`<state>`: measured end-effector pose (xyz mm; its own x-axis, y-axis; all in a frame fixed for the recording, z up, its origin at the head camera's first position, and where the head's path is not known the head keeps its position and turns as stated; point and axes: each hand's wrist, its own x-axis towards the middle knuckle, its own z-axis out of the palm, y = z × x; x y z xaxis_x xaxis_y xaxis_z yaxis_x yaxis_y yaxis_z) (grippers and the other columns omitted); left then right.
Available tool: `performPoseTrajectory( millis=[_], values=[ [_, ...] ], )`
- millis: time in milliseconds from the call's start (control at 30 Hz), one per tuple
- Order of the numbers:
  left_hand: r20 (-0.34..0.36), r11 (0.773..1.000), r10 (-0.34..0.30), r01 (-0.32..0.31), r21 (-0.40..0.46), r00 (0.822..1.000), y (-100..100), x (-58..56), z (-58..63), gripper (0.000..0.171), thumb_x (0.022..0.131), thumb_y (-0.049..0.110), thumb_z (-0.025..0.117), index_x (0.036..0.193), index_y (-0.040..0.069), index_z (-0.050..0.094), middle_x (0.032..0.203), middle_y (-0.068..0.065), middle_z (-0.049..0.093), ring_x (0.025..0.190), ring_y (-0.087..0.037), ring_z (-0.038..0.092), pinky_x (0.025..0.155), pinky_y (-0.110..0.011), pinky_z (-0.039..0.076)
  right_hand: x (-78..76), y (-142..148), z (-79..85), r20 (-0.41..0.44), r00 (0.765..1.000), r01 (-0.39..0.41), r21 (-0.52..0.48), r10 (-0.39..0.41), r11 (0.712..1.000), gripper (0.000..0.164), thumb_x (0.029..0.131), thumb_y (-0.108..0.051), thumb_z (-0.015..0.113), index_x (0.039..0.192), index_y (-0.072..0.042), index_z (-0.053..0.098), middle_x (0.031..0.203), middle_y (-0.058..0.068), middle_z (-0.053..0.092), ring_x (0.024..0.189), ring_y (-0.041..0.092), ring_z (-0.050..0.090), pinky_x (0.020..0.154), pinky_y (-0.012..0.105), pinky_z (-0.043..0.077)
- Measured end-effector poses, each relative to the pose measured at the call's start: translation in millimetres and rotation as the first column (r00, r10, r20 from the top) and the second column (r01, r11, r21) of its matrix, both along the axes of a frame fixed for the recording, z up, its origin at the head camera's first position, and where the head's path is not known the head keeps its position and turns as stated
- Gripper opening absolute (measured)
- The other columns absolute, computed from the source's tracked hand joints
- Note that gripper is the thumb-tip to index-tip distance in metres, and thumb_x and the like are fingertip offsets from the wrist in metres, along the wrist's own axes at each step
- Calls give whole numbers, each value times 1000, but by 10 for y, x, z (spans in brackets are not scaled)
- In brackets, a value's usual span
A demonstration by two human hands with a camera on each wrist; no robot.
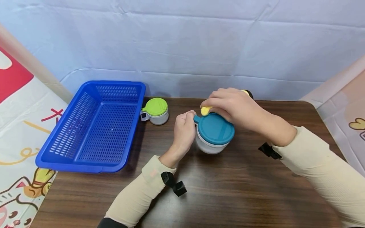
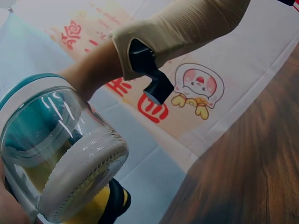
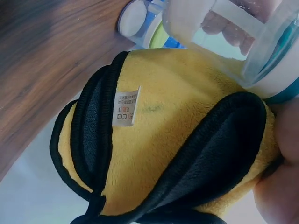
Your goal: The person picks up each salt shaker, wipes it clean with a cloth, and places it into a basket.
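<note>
My left hand (image 1: pixel 183 129) grips the handle of a clear jar (image 1: pixel 211 148) with a teal lid (image 1: pixel 218 128). The jar is held above the tabletop; its pale base shows in the left wrist view, where the jar (image 2: pixel 70 144) appears tilted. My right hand (image 1: pixel 236 106) holds a yellow cleaning cloth (image 3: pixel 149 135) with black edging and a small white label. A fold of the cloth (image 1: pixel 206 110) pokes out between thumb and fingers beside the lid. In the left wrist view, more cloth (image 2: pixel 93 212) lies behind the jar.
A smaller jar (image 1: pixel 159 119) with a green lid stands on the wooden table (image 1: pixel 228 190), left of my hands. Farther left sits a blue perforated basket (image 1: pixel 82 167). A pale cloth backdrop (image 1: pixel 182 47) rises behind the table's far edge.
</note>
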<state>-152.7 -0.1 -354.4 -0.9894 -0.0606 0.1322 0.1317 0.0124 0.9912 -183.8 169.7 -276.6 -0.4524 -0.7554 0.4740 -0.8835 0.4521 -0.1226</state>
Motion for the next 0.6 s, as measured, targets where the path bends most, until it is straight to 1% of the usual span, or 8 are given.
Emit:
performPoseTrajectory(
  millis=[167,333,433,600],
  values=[
    [7,1000,0,0,-10,1000,2,-1,-2,41,91,14,35,51,7,40,50,-1,31,49,-16,29,49,-26,23,4,-47,23,-24,1000,-15,72,17,997,22,83,-6,67,103,-15,66,93,-3,62,86,16,55,73,34,46],
    [15,1000,1,-1,-9,1000,3,-4,-16,42,92,13,35,51,7,40,50,-2,32,48,-16,30,48,-26,24,1,-72,54,-15,1000,-8,135,10,991,21,85,-5,65,104,-14,66,94,-1,61,87,17,55,75,36,46],
    [21,1000,-6,6,-7,1000,0,1,-22,41,92,13,35,52,7,41,50,-2,32,48,-17,31,48,-26,24,2,-89,75,-10,1000,-2,187,4,982,25,84,-2,65,105,-15,66,95,-1,62,89,18,55,76,38,47],
    [18,1000,-24,24,0,1000,-2,8,-30,41,92,14,35,52,7,41,51,-2,32,48,-16,31,49,-25,24,-4,-107,88,-13,1000,3,269,1,963,28,82,1,65,105,-16,66,95,-3,61,88,17,54,74,37,46]
  ],
)
